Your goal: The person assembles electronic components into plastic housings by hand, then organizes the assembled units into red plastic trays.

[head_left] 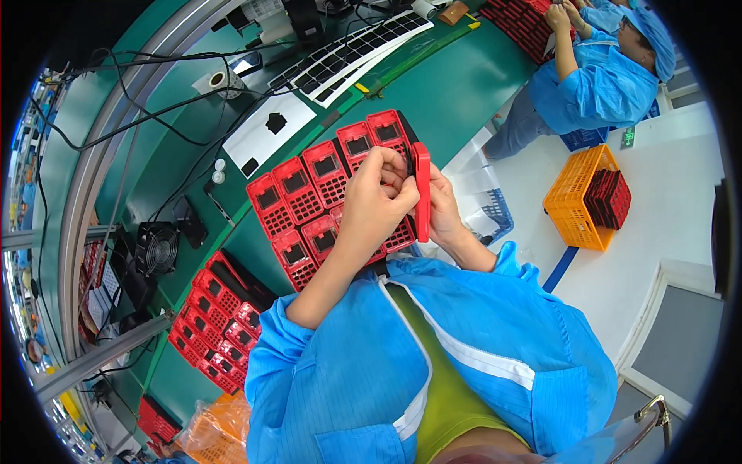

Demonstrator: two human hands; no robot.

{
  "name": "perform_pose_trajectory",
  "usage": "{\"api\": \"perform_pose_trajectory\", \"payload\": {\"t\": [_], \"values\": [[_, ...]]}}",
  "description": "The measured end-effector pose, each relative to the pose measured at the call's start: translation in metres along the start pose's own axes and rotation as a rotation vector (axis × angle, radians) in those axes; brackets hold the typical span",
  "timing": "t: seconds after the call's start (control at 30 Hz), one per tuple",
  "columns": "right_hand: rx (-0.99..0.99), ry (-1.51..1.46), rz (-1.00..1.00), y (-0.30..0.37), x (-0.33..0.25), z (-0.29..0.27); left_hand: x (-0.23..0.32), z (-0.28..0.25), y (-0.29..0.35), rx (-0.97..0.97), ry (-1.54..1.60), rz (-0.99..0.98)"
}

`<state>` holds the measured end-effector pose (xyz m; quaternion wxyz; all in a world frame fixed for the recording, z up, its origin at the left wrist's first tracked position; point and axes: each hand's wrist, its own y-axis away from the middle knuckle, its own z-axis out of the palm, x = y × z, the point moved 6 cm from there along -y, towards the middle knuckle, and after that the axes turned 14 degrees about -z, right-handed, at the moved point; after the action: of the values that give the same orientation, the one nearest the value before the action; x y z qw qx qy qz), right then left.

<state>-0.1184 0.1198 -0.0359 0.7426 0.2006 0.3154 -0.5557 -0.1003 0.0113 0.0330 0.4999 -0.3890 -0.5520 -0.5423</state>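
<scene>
In front of my chest a red phone housing [422, 193] stands on edge, its thin side toward me. My right hand [444, 207] is closed around it from behind, with most of the fingers hidden. The fingers of my left hand [377, 193] are curled and pinched together close against the inner face of the housing; whatever they hold is hidden. Below my hands, rows of red phone housings [296, 184] with dark screen windows and keypad holes lie face up on the green table [456, 77].
More red housings [216, 313] lie in a tray at the lower left. Sheets with black stickers [359, 54], white paper [270, 127], a tape roll [220, 80] and a small fan [158, 249] line the bench. A co-worker [599, 77] works at upper right, above an orange crate [576, 193].
</scene>
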Motion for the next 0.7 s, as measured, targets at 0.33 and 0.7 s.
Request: {"api": "perform_pose_trajectory", "payload": {"t": [0.33, 0.7], "values": [[0.059, 0.119, -0.165, -0.002, -0.014, -0.004, -0.006, 0.002, -0.003, 0.100, -0.029, 0.040], [0.049, -0.201, -0.087, 0.005, -0.033, -0.026, -0.019, 0.006, -0.013, -0.017, 0.190, -0.108]]}}
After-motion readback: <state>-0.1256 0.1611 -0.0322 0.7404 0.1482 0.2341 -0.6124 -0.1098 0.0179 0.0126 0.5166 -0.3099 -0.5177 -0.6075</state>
